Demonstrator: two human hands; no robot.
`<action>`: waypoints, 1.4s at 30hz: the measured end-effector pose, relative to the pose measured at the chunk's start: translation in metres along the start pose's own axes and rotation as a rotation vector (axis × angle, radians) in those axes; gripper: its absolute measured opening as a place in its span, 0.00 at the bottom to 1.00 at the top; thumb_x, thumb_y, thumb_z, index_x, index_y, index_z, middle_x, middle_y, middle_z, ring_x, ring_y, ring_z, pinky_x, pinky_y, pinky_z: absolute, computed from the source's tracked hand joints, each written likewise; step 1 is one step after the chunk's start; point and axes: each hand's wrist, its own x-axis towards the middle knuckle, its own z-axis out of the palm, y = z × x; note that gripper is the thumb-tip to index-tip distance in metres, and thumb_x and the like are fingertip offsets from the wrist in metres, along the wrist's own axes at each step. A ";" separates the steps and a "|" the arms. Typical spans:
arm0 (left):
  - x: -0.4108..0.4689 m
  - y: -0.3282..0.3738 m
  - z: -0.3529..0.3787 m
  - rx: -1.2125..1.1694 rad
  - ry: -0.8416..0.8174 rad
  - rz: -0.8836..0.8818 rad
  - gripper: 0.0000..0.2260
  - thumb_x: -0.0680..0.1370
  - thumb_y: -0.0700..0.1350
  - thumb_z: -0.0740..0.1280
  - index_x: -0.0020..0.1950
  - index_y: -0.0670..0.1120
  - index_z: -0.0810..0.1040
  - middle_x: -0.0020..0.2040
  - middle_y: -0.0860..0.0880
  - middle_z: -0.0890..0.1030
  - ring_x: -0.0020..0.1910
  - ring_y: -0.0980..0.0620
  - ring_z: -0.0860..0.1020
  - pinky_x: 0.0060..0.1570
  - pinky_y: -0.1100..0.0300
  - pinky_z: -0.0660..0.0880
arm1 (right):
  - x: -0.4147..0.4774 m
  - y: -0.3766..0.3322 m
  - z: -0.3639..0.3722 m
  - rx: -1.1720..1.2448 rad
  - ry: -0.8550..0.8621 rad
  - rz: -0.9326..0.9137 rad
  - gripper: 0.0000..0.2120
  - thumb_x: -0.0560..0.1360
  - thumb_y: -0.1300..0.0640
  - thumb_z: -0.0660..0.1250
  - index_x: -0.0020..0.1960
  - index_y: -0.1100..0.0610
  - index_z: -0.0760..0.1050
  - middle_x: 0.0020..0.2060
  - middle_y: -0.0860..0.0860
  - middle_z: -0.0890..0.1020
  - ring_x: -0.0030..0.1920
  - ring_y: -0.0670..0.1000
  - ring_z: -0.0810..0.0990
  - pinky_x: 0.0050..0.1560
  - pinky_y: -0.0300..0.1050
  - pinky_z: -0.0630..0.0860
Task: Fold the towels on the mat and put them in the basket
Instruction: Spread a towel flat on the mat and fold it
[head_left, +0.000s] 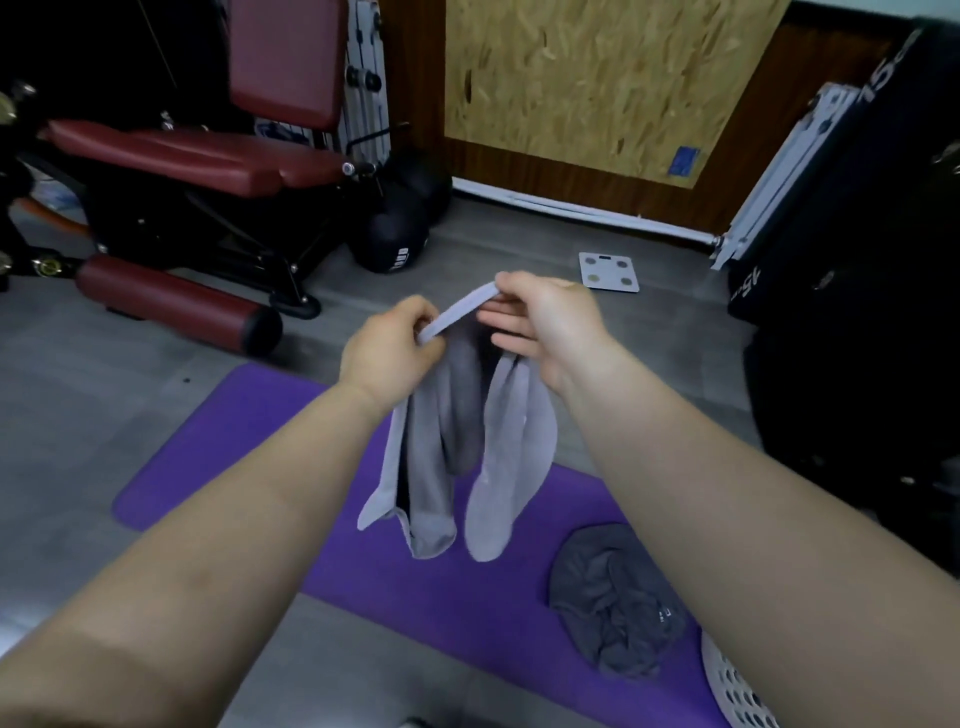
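Held a light grey cloth towel (511, 447) up by its top hem, one end pinched in the left hand (389, 348), the other in the right hand (550, 322). Let it hang below both hands, above a purple foam mat (218, 441). Had a crumpled dark grey cloth towel (613, 603) on the mat below the right hand, beside a white perforated plastic basket (727, 686).

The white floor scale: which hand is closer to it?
Right. The right hand, pinching the towel, is just left of the scale; the left hand is further left.
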 end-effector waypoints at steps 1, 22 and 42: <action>0.002 -0.002 0.001 0.060 0.011 0.008 0.07 0.75 0.43 0.62 0.52 0.45 0.75 0.43 0.47 0.77 0.47 0.44 0.75 0.43 0.57 0.68 | 0.000 -0.003 -0.003 0.009 0.032 -0.014 0.09 0.76 0.60 0.62 0.37 0.56 0.71 0.34 0.51 0.78 0.36 0.46 0.78 0.41 0.38 0.75; -0.019 0.022 -0.016 -0.325 -0.316 0.199 0.10 0.61 0.50 0.65 0.31 0.48 0.66 0.29 0.54 0.66 0.26 0.63 0.66 0.28 0.71 0.62 | -0.029 0.029 -0.038 -0.687 -0.198 -0.388 0.07 0.72 0.64 0.67 0.49 0.56 0.76 0.40 0.47 0.79 0.44 0.41 0.77 0.57 0.38 0.72; -0.099 0.006 -0.021 0.104 -0.030 0.015 0.13 0.71 0.42 0.70 0.34 0.51 0.65 0.31 0.54 0.69 0.36 0.49 0.69 0.35 0.57 0.64 | -0.040 0.026 -0.032 -0.398 -0.341 -0.437 0.16 0.78 0.63 0.60 0.33 0.52 0.65 0.29 0.47 0.67 0.24 0.36 0.66 0.30 0.28 0.64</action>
